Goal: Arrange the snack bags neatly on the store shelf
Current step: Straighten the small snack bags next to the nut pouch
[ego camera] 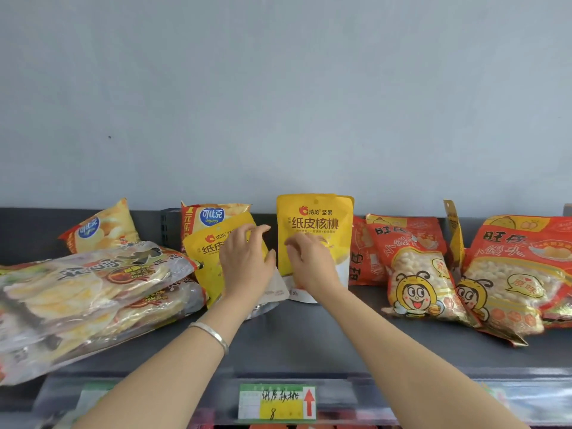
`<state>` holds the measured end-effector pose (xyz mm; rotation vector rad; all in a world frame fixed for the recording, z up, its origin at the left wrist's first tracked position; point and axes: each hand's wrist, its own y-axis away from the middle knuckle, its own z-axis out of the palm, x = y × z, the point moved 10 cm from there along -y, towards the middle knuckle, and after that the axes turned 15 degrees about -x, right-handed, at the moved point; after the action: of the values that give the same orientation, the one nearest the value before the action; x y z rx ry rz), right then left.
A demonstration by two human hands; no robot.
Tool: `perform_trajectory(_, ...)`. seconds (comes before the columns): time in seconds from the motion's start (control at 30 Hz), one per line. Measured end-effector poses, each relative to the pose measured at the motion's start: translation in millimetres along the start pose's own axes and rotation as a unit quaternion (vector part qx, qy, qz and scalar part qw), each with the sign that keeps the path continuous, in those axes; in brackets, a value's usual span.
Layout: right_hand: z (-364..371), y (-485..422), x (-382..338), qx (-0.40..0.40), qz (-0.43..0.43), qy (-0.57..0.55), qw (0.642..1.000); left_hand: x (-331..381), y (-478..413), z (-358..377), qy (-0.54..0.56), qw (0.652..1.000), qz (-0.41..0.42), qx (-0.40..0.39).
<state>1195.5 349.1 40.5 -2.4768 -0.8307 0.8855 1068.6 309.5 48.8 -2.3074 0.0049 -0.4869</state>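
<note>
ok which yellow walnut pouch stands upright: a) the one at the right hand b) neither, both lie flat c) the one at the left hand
a: the upright yellow pouch is at the right hand, while the tilted yellow pouch at the left hand leans over.

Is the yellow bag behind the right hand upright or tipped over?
Upright. The yellow bag stands on its base on the shelf, top edge level, print straight.
</note>
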Motion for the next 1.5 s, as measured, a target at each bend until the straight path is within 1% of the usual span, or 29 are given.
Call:
perform_trajectory(0.07, 28, -10, -17, -0.067, -0.011, 0.023, 0.997, -25, 8, -8, -0.005, 0.999, -0.048, -0.006)
perform_trajectory(0.13, 53, -20, -31, -0.116, -0.01, 0.041, 0.992, -42, 19, -4, -0.012, 0.996, -0.075, -0.048)
perform_trajectory(0.17, 62, -25, -36, -0.133, -0.003, 0.05, 0.99, -45, 23, 1, -0.025, 0.994, -0.07, -0.074)
perform_trajectory(0.23, 74, -35, -42, -0.146, 0.02, 0.051, 0.988, -45, 31, 11, -0.059, 0.991, -0.043, -0.114)
perform_trajectory(0.3, 79, -44, -40, -0.15, 0.06, 0.061, 0.985, -47, 35, 18, -0.083, 0.986, -0.034, -0.141)
perform_trajectory(0.37, 85, -48, -32, -0.168, 0.113, 0.053, 0.978, -55, 37, 26, -0.094, 0.979, -0.049, -0.172)
perform_trajectory(0.43, 89, -52, -29, -0.173, 0.139, 0.032, 0.975, -61, 37, 30, -0.077, 0.976, -0.068, -0.193)
perform_trajectory(0.5, 84, -55, -33, -0.147, 0.136, 0.045, 0.979, -63, 37, 29, -0.059, 0.976, -0.075, -0.195)
perform_trajectory(0.57, 69, -55, -36, -0.088, 0.135, 0.042, 0.986, -61, 36, 22, -0.039, 0.982, -0.072, -0.172)
perform_trajectory(0.63, 51, -53, -32, -0.031, 0.148, 0.007, 0.988, -59, 35, 11, 0.006, 0.989, -0.071, -0.132)
perform_trajectory(0.7, 36, -49, -27, 0.01, 0.155, -0.045, 0.987, -58, 33, 1, 0.048, 0.992, -0.07, -0.088)
perform_trajectory(0.87, -14, -17, -10, 0.113, 0.144, -0.118, 0.976, -44, 24, -4, 0.14, 0.988, -0.042, -0.046)
perform_trajectory(0.93, -32, 2, 8, 0.163, 0.147, -0.169, 0.961, -34, 22, 1, 0.202, 0.977, -0.028, -0.061)
perform_trajectory(0.97, -39, 12, 20, 0.185, 0.154, -0.198, 0.95, -28, 21, 7, 0.246, 0.965, -0.025, -0.083)
perform_trajectory(1.03, -47, 31, 47, 0.22, 0.18, -0.253, 0.925, -13, 24, 26, 0.339, 0.927, -0.04, -0.156)
perform_trajectory(1.07, -49, 38, 59, 0.225, 0.191, -0.28, 0.913, -5, 28, 38, 0.37, 0.907, -0.05, -0.195)
perform_trajectory(1.13, -47, 46, 76, 0.194, 0.204, -0.315, 0.906, 11, 33, 56, 0.391, 0.887, -0.055, -0.239)
perform_trajectory(1.23, -34, 48, 92, 0.091, 0.214, -0.314, 0.92, 21, 35, 70, 0.428, 0.872, -0.064, -0.231)
perform_trajectory(1.3, -27, 52, 101, 0.043, 0.224, -0.288, 0.93, 23, 37, 74, 0.449, 0.863, -0.083, -0.216)
perform_trajectory(1.37, -28, 58, 109, 0.033, 0.225, -0.266, 0.937, 27, 38, 76, 0.44, 0.87, -0.085, -0.207)
perform_trajectory(1.5, -39, 65, 113, 0.064, 0.219, -0.245, 0.942, 32, 38, 75, 0.368, 0.904, -0.077, -0.205)
